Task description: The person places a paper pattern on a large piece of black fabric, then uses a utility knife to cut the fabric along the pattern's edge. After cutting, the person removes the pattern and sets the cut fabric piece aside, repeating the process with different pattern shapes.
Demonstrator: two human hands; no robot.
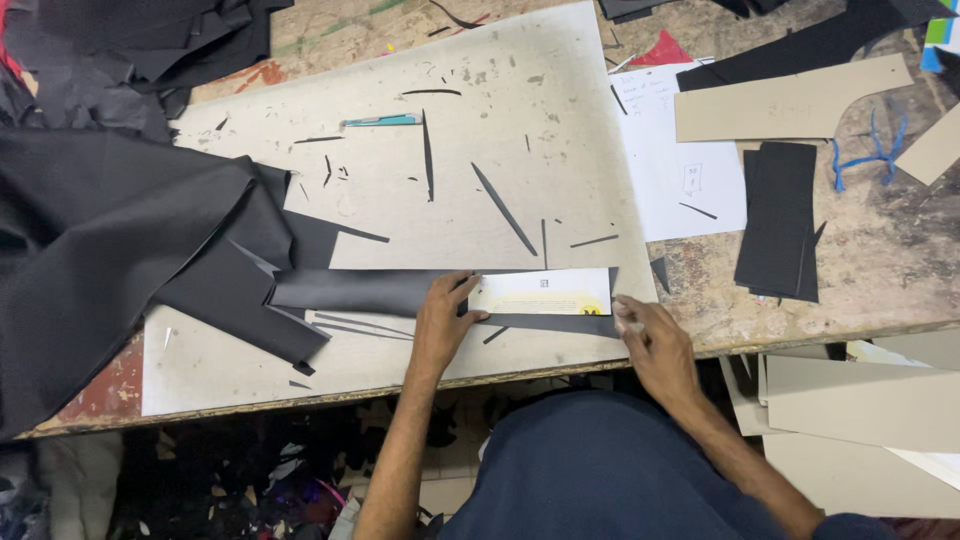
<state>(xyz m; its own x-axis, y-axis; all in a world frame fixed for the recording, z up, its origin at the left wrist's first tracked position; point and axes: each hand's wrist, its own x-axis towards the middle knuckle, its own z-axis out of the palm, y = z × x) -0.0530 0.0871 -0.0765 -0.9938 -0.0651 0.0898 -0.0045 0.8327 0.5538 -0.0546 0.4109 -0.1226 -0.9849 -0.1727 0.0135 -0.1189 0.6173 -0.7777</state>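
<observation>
Nearest to the camera is the person's lap in dark blue cloth (600, 470), and both bare forearms reach up from it to the tabletop (880, 270). The left hand (443, 322) lies flat, fingers spread and closed around nothing, and presses the left end of a pale card template (540, 292). This template is a long rectangle with a yellow mark at its lower right corner. It lies on a strip of black leather (370, 290), near the front edge of a large grey cutting board (480, 150). The right hand (645, 335) is at the right end of the template. Its grip is closed, with the fingertips pinched together at the corner of the strip; whether they hold a small tool I cannot tell.

The strip continues to the left into a big black hide (90, 250) that hangs over the tabletop edge. On the board there are thin black offcuts and a teal knife (380, 121). To the right are a white paper sheet (680, 170), a stack of cut black pieces (780, 220), a tan cardboard pattern (790, 100) and a blue cord (870, 150).
</observation>
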